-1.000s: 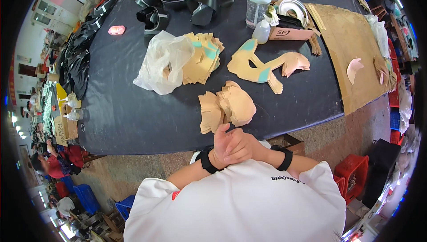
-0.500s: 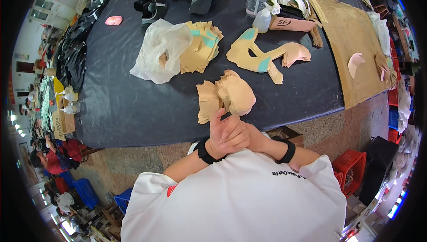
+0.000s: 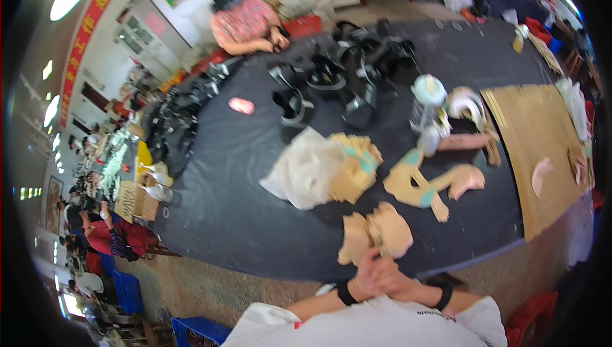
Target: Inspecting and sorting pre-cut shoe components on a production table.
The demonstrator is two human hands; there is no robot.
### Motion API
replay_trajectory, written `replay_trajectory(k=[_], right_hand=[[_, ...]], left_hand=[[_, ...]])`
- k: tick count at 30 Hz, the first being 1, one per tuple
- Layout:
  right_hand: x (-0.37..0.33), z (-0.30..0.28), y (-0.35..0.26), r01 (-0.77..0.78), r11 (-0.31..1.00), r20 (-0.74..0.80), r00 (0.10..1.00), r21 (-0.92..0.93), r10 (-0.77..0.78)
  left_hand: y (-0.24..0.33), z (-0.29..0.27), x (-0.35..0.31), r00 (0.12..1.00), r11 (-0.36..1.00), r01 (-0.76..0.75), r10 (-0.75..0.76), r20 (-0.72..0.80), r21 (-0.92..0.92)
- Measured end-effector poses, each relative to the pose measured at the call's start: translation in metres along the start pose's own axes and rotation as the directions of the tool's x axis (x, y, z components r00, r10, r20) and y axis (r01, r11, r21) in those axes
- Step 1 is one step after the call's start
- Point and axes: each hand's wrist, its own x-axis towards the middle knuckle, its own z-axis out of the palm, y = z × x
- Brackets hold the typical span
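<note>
My left hand and my right hand are pressed together at the near table edge. The left one's fingers look curled, with no item visible in them; the right one's fingers are mostly hidden behind it. Just beyond my fingertips lies a fanned stack of beige curved cut pieces. Farther left, a crumpled translucent plastic bag partly covers another beige stack with teal patches. To the right rest flat beige pattern pieces with teal patches, joined by a small fanned pile.
Black shoe-like pieces stand in the middle of the dark table. A lidded clear jug and a pink-sided box are beyond the pattern pieces. Cardboard covers the right side. Across the table sits another person.
My view has tilted up and turned left, so the table appears lower and further right and the person across shows more fully. My hands stay together beside the beige stack.
</note>
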Motion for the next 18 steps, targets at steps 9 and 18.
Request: replay_trajectory(k=[9,18], right_hand=[[-0.011,-0.012,0.009,-0.459,0.878,0.324,0.858,0.137,0.398],[-0.006,-0.026,0.024,-0.663,0.736,0.377,0.722,0.137,0.580]], left_hand=[[-0.009,0.008,0.007,0.990,0.999,0.018,-0.023,0.142,0.038],[0.002,0.015,0.008,0.993,0.998,-0.010,0.002,0.118,0.064]])
